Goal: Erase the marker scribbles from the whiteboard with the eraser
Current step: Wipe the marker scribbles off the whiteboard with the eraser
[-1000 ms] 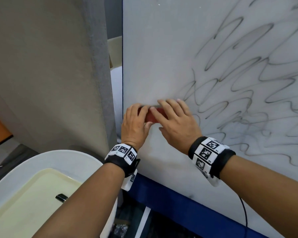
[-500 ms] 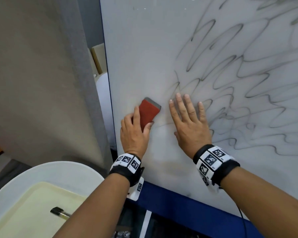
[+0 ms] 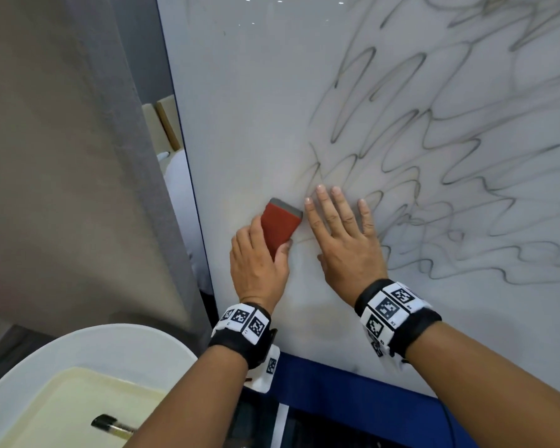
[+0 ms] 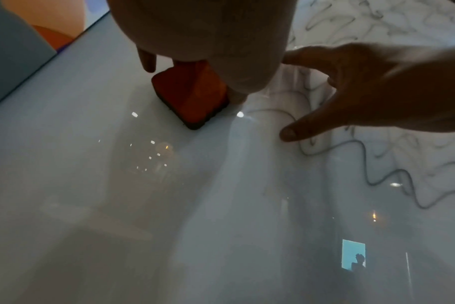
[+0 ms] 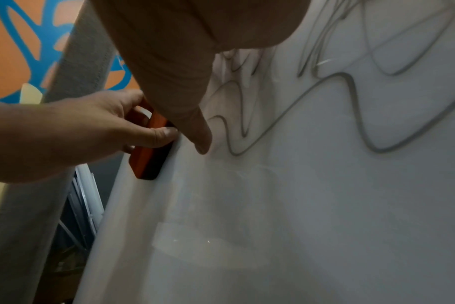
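Note:
A red eraser with a grey felt edge lies flat against the whiteboard. My left hand grips it from below, thumb on its right side. The eraser shows under my palm in the left wrist view, and as a red block pinched by the left hand in the right wrist view. My right hand lies flat on the board just right of the eraser, fingers spread. Black marker scribbles cover the board's right part, and some run under the right fingers.
The board's left edge runs close to a grey curtain. A blue ledge runs along the bottom of the board. At the lower left a white basin holds pale liquid and a dark marker-like object.
A second ago both hands covered the eraser together. The right hand has since let go and now lies flat beside it, while the left hand has turned the eraser upright.

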A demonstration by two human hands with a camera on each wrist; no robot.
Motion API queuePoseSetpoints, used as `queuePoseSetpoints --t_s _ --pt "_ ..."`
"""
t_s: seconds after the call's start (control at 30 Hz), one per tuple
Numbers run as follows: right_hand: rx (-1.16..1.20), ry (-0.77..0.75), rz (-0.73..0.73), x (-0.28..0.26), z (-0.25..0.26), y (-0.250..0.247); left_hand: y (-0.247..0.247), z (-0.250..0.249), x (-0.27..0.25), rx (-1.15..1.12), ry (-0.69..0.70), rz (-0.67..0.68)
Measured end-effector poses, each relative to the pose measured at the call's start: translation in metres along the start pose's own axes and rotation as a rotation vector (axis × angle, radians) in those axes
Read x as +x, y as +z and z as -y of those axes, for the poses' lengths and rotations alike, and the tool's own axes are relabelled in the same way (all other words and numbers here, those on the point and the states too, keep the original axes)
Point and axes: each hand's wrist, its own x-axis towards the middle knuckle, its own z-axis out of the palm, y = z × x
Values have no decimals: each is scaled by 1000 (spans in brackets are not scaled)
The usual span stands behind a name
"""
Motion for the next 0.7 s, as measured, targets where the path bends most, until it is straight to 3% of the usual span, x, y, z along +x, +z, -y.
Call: queuePoseSetpoints --t_s 0.2,0.43,0.6,0.7 --pt "17 85 -33 -4 -17 -10 -3 -9 24 -97 -141 -108" --pt "19 85 -30 -4 -20 -2 19 -24 -16 -124 -111 -25" --pt "31 83 -23 -6 -20 -2 9 -19 22 -237 -428 -213" --pt "40 83 -19 -6 -20 -1 16 -40 1 -205 -293 -137"
